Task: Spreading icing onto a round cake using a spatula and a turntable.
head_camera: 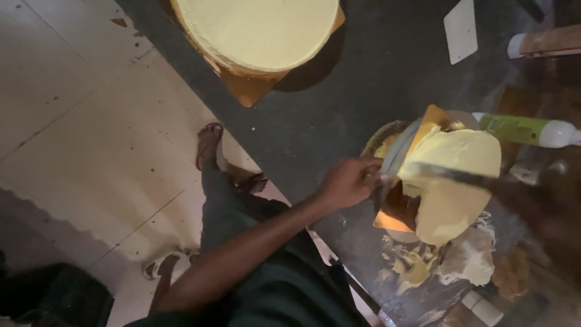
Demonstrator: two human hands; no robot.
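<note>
The small cake (pixel 451 181) stands on a gold cake board (pixel 393 221) near the front edge of the dark table (pixel 339 103), coated in pale yellow cream. By its look the coat is soft and wet: a touch would dent or smear it, and it would cling to whatever brushes it. The cake itself is likely light but fragile, and it seems tilted toward the camera, so the safe hold is the stiff gold board under it, or the grey stand (pixel 399 154) that seems to carry the board, never the creamed side.

The left hand (pixel 348 181) comes in from the lower left with the forearm stretched across the table edge, wrist straight, knuckles up. Its fingers are curled shut against the left side of the cake, at the grey rim and the board; just what they pinch is hidden. A dark, blurred blade or scraper (pixel 478 180) lies across the cake's face, running off to the right. The right hand is not in view.

Just in front of the cake lies a heap of scraped-off cream (pixel 417 266). Behind the cake, to the right, a green bottle with a white cap (pixel 526 129) lies on its side. Well behind and to the left of the cake sits a larger yellow cake (pixel 260 30) on its own gold board, and a white scraper card (pixel 461 30) lies behind.
</note>
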